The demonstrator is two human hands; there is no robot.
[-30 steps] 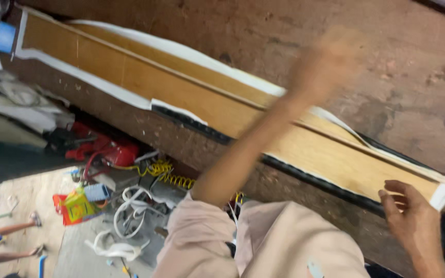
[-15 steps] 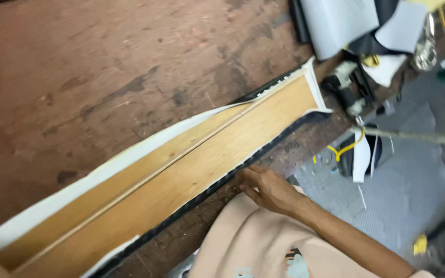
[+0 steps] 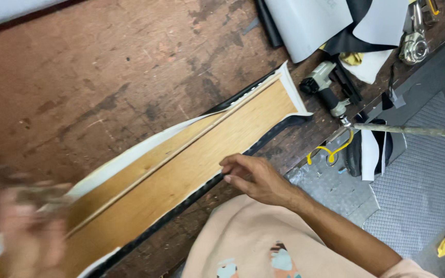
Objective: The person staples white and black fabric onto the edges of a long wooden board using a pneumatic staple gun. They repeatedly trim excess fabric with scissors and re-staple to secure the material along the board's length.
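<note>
I see a long wooden board [image 3: 191, 164] lying diagonally on the brown workbench [image 3: 104, 77], from the lower left corner up toward the upper right. It has a thin groove along its length, and a white sheet [image 3: 130, 154] with a black edge is wrapped under it and folded up at the far end. The lower left end of the board is cut off by the edge of the picture, so I cannot see how long it is.

The right hand [image 3: 256, 177] rests on the near edge of the board, about in the middle. Its fingers are bent and close together, and the fingertips press on the black edge; whether they pinch the sheet or only push on it, I cannot tell.

The left hand [image 3: 29, 226] is at the lower left, over the board. It is very blurred, so I cannot make out if its fingers are spread or closed, or if they hold something.

Beyond the far end of the board lies a grey and black staple gun [image 3: 328, 85] with a hose [image 3: 413, 129] and a yellow coiled cable [image 3: 330, 150]. Above it are white and black sheets [image 3: 315, 23], partly cut off at the top. A small metal part [image 3: 413, 49] lies near the right corner; I cannot tell what it is.
</note>
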